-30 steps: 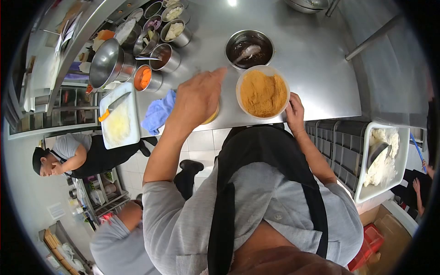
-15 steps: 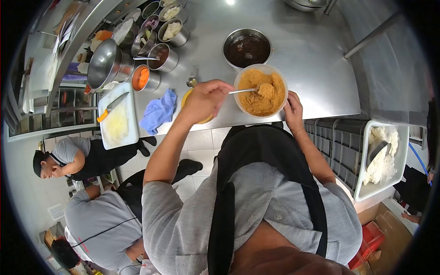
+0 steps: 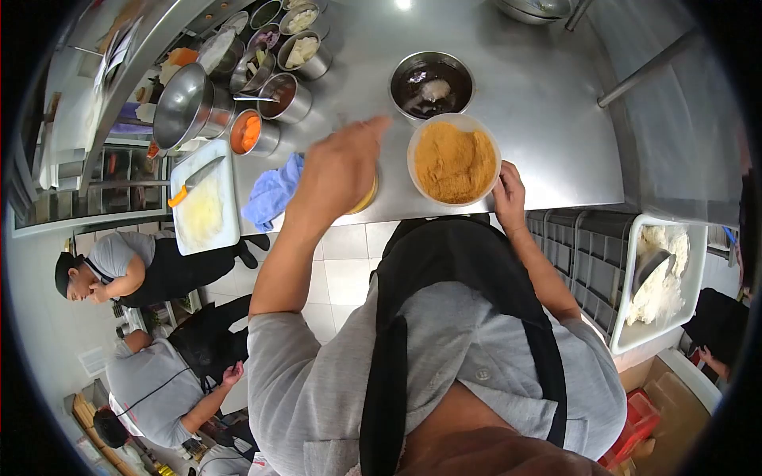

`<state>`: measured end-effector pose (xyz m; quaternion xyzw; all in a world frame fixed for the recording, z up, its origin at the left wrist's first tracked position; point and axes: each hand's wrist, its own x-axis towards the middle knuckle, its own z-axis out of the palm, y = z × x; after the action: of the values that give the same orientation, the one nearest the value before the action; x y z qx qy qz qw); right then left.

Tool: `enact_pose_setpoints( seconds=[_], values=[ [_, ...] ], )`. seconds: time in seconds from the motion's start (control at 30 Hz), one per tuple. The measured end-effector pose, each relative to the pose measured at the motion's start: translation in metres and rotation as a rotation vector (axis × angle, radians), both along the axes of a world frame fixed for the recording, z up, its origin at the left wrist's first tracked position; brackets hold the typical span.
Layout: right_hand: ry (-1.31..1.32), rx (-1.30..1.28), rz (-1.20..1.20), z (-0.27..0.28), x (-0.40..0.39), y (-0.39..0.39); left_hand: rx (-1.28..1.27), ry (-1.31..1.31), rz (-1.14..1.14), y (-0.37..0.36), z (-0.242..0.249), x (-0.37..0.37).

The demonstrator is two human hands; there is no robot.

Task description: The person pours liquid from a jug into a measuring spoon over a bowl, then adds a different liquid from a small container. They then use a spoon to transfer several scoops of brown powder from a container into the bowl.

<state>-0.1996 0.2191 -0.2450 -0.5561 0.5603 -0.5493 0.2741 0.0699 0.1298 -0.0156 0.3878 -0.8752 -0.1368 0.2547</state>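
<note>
My right hand point(image 3: 509, 190) grips the right side of a round tub point(image 3: 455, 161) of orange-brown powder at the table's front edge. Just behind the tub stands a steel bowl point(image 3: 431, 86) of dark liquid, with a pale blurred patch in its middle. My left hand point(image 3: 341, 170) is left of the tub, smeared by motion; whether it holds anything cannot be made out. Beneath it, a yellow round rim point(image 3: 367, 197) is partly hidden. A blue cloth point(image 3: 272, 193) lies to its left.
A cutting board point(image 3: 205, 222) carries an orange-handled knife point(image 3: 195, 182). Steel containers of ingredients, one with orange pieces point(image 3: 251, 132), crowd the back left. At right, a white bin point(image 3: 618, 337) holds pale dough-like stuff. Other people stand at the lower left and far right.
My left hand has moved left, away from the tub, and the spoon no longer shows in the powder. A pale patch now shows in the dark liquid. One person behind has shifted.
</note>
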Motion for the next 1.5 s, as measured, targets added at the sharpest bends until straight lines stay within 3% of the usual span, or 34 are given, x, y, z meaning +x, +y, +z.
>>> enact_pose_setpoints(
  seconds=[0.07, 0.17, 0.3, 0.4, 0.53, 0.67, 0.77, 0.87, 0.97, 1.07, 1.17, 1.27, 1.37, 1.47, 1.5],
  values=[
    [-0.003, -0.001, 0.002, 0.002, 0.0, -0.001, 0.041, -0.049, -0.133, 0.008, -0.013, 0.004],
    [-0.017, -0.001, -0.001, -0.002, 0.001, -0.002, 0.124, -0.259, -0.136, 0.016, -0.045, -0.006],
    [-0.029, -0.007, -0.003, -0.005, 0.0, -0.001, 0.401, -0.067, -0.131, 0.019, -0.058, -0.015],
    [-0.031, -0.001, -0.001, -0.005, 0.0, -0.001, 0.875, 0.156, 0.112, 0.01, -0.052, -0.013],
    [-0.037, 0.004, -0.003, -0.003, 0.0, 0.0, 1.106, 0.318, 0.147, -0.006, -0.027, 0.001],
    [-0.006, 0.015, -0.009, -0.001, 0.0, -0.001, 1.035, 0.495, 0.136, -0.023, -0.005, 0.013],
    [-0.013, 0.008, -0.008, 0.0, 0.0, -0.001, 0.906, 0.456, 0.171, -0.033, 0.014, 0.01],
    [-0.05, 0.017, -0.011, 0.002, 0.002, -0.001, -0.206, -0.008, 0.0, -0.032, -0.006, -0.002],
    [-0.006, -0.003, -0.002, 0.001, 0.001, -0.002, 0.023, 0.091, 0.122, -0.013, 0.004, 0.0],
    [0.0, 0.001, 0.0, -0.002, 0.0, -0.002, -0.022, 0.061, -0.06, 0.003, -0.005, 0.007],
    [-0.004, -0.001, -0.007, -0.003, 0.001, -0.002, 0.101, -0.131, -0.185, 0.01, -0.032, 0.001],
    [-0.02, 0.008, -0.006, -0.001, 0.001, -0.002, 0.256, -0.211, -0.177, 0.014, -0.053, -0.011],
    [-0.013, -0.001, -0.002, -0.003, 0.001, -0.002, 0.341, -0.098, -0.157, 0.017, -0.056, -0.016],
    [0.002, 0.004, -0.007, -0.004, 0.0, -0.002, 1.037, 0.143, 0.189, 0.005, -0.038, -0.012],
    [-0.003, 0.008, -0.006, -0.004, 0.001, -0.002, 1.063, 0.21, 0.175, 0.0, -0.034, -0.007]
  ],
)
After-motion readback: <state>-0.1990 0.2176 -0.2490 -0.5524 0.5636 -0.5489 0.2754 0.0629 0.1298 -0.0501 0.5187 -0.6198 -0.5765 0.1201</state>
